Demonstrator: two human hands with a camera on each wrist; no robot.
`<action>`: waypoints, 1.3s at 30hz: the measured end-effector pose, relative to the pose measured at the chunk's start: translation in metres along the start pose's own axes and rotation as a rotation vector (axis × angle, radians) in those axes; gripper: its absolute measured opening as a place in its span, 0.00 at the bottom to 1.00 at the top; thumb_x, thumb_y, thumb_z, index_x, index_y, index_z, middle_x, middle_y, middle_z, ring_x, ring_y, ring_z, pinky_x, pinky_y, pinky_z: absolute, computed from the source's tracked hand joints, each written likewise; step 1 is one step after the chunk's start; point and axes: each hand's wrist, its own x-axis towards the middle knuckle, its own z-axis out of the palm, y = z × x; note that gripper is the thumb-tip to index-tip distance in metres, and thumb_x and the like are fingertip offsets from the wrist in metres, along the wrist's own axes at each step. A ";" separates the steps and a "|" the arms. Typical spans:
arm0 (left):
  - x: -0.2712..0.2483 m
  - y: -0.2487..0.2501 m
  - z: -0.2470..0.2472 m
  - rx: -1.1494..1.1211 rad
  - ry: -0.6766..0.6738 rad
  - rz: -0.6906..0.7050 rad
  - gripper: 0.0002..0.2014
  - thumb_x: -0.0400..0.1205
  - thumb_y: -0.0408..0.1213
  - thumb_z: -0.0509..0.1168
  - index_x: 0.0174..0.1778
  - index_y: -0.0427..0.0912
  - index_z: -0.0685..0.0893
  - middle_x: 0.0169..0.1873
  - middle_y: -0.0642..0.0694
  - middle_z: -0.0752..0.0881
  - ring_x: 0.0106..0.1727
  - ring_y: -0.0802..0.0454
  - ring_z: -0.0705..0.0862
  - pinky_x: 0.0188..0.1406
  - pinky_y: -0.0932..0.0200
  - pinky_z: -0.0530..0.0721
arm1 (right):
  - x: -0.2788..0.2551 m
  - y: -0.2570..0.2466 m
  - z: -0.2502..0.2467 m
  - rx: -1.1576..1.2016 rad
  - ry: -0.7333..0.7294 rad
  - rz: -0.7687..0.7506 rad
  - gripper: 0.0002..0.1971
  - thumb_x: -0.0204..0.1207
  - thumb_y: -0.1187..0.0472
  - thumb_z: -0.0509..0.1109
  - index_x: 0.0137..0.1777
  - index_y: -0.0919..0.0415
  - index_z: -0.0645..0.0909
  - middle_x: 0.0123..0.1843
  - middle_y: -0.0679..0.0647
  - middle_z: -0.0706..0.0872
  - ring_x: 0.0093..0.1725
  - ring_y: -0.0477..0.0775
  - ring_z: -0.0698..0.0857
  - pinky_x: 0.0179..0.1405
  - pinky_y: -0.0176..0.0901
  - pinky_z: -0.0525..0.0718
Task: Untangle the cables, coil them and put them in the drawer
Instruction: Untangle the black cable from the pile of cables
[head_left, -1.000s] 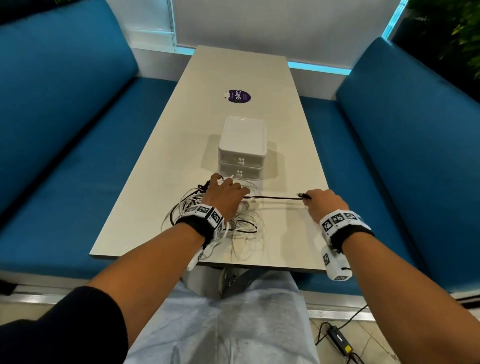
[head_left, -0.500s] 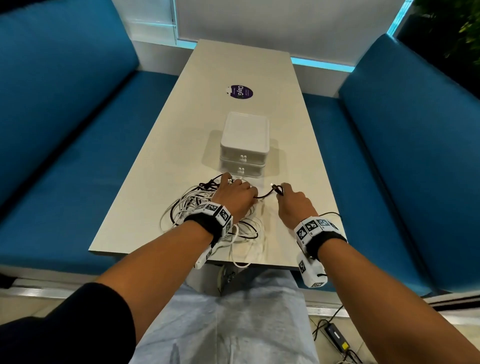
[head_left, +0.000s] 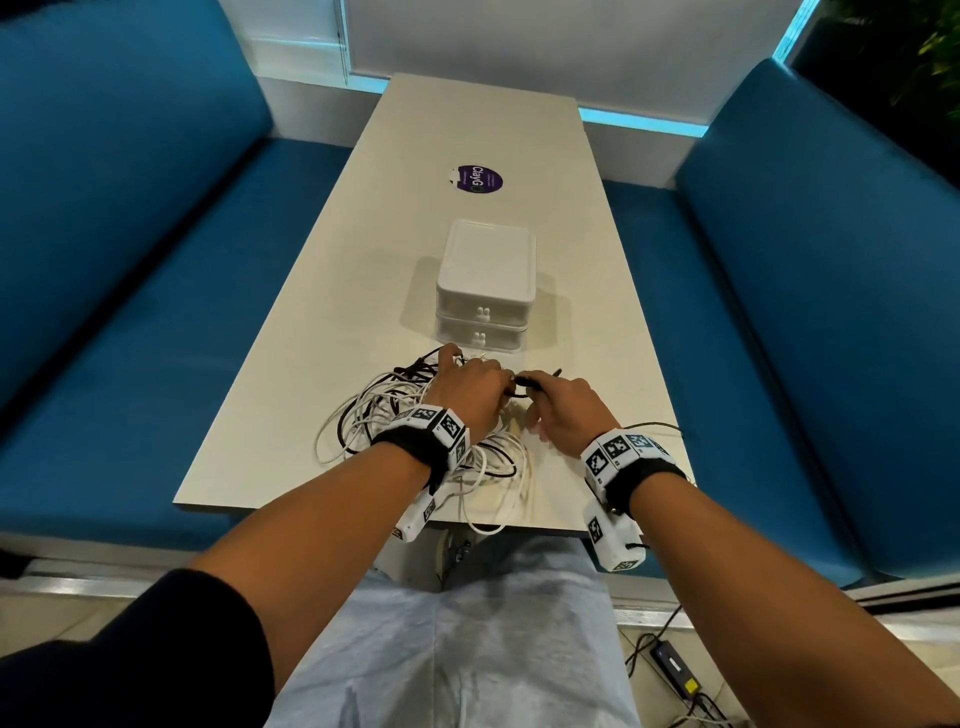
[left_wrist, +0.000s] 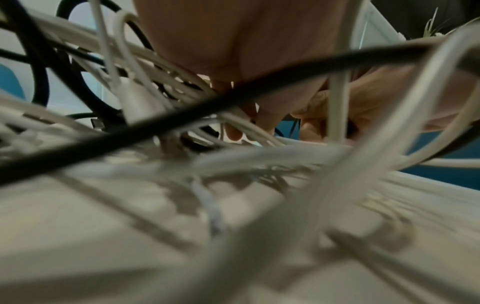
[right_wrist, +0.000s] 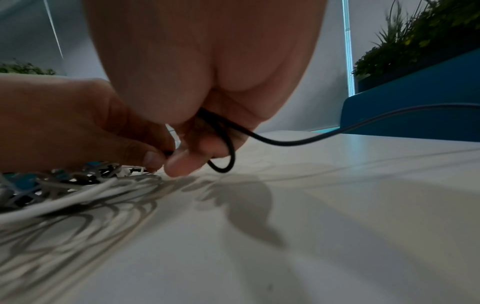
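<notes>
Drawing a black cable (head_left: 524, 385) free of the tangle, hands now meeting at frame centre.

Having closed the wide gap of a second ago: right hand (head_left: 563, 410) pulled in from the right side of the counter (head_left: 597, 291) to just beside the left hand (head_left: 470, 392), gathering slack into a small loop, probably the first turn of a coil. Right fingers (right_wrist: 182, 164) curling round and pinching that loop; left fingers (right_wrist: 153, 158) pinching the same cable at the pile's edge. Tangle of white and black cables (head_left: 374, 415) lying in the lower centre, near the shut drawers (head_left: 485, 306). Left wrist view blurring badly behind wires; the cable's far end hiding in the pile.
</notes>
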 end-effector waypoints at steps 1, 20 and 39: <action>0.000 0.001 -0.001 -0.022 0.013 -0.007 0.08 0.82 0.38 0.61 0.53 0.52 0.82 0.49 0.53 0.83 0.56 0.49 0.83 0.69 0.39 0.59 | 0.000 -0.002 0.000 -0.038 0.003 -0.011 0.14 0.85 0.60 0.57 0.65 0.51 0.80 0.38 0.52 0.91 0.38 0.55 0.89 0.44 0.48 0.86; -0.004 -0.004 -0.008 0.007 0.029 -0.092 0.13 0.81 0.47 0.54 0.43 0.51 0.83 0.45 0.51 0.85 0.57 0.48 0.79 0.65 0.40 0.61 | 0.000 0.006 -0.029 -0.284 0.050 0.078 0.16 0.86 0.45 0.56 0.59 0.52 0.80 0.44 0.60 0.86 0.41 0.64 0.84 0.42 0.56 0.86; -0.005 -0.010 -0.001 0.206 -0.020 0.040 0.10 0.82 0.40 0.59 0.54 0.52 0.82 0.46 0.51 0.90 0.60 0.46 0.80 0.69 0.37 0.57 | -0.012 0.011 -0.022 -0.207 0.078 0.244 0.17 0.87 0.54 0.53 0.70 0.59 0.72 0.52 0.67 0.86 0.48 0.70 0.85 0.47 0.56 0.84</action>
